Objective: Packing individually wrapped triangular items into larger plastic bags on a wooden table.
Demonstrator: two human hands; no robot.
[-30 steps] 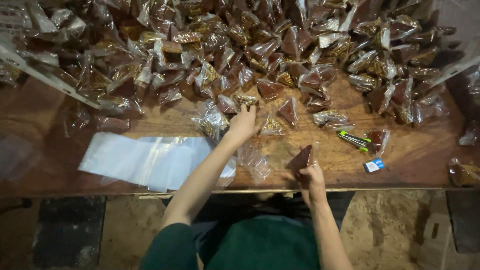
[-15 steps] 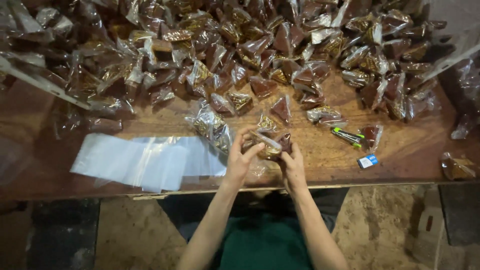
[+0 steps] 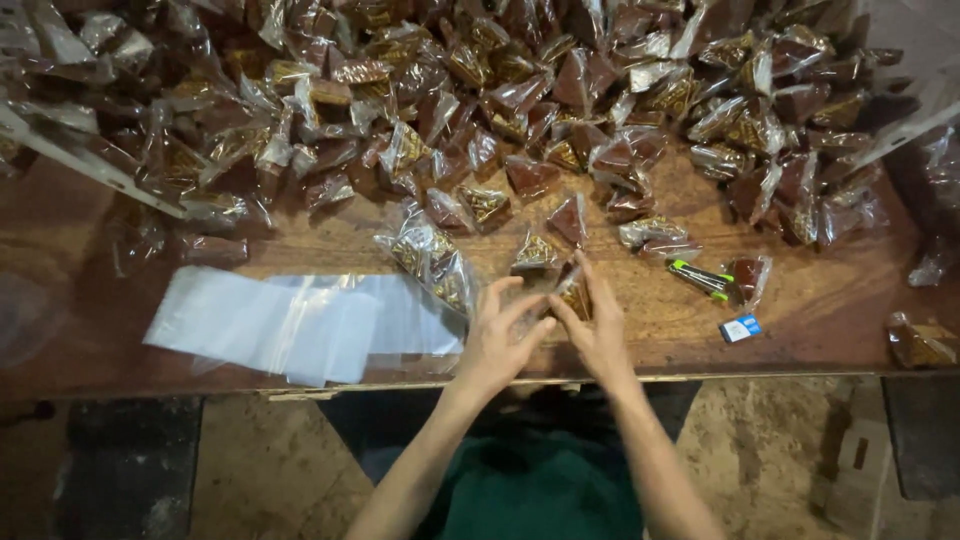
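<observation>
a: dozens of packets (image 3: 520,90) are heaped across the far half of the table (image 3: 800,330), each one a small brown wedge sealed in clear wrap. by the look of it, a large share has been wrapped already.

b: and what is held now?

a: one packet (image 3: 572,292) is pinched between both hands at the near edge. the left hand (image 3: 497,340) is closed on its left side with the fingers spread above; the right hand (image 3: 597,325) is clamped on its right side. whether it is fully sealed cannot be told.

b: what is seen to be left?

a: a stack of empty clear bags (image 3: 300,320) is laid flat to the left, just beside the left hand, so more is judged to be pending. a clear bag of small pieces (image 3: 432,258) lies between that stack and the hands.

b: anything else nearby?

a: a green clip-like tool (image 3: 700,278) and a small blue card (image 3: 740,328) are set to the right, apart from the hands and untouched.
</observation>
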